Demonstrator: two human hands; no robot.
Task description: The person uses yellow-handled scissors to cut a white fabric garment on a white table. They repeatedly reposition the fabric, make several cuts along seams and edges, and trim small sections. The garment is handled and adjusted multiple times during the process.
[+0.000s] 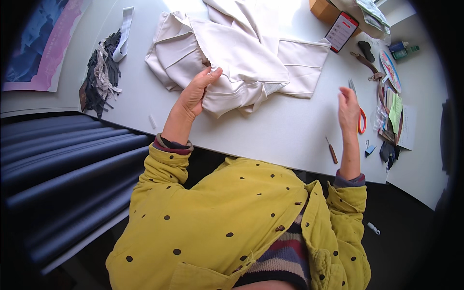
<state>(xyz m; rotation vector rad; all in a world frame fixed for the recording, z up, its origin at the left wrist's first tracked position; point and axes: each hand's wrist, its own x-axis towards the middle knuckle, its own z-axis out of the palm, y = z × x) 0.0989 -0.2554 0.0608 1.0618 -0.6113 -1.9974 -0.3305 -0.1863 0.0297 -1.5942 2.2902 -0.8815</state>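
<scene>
An off-white garment (246, 54), with seams and a gathered edge, lies bunched on the white table. My left hand (199, 88) grips it at its near left side, thumb on top and the fingers hidden behind the cloth. To the right, my right hand (348, 110) is over the tabletop, slightly blurred, with nothing visible in it. Scissors (362, 121) with orange-red handles lie beside and partly behind that hand. Left of my right wrist is a seam ripper or small awl (331, 152) with a brown handle.
Dark and pale fabric strips (103, 72) and a white elastic band (125, 34) lie at left. A phone (341, 32) leans on a cardboard box (322, 12) at the back right. A blue binder clip (369, 149), a strap (380, 76) and papers (395, 108) line the right side.
</scene>
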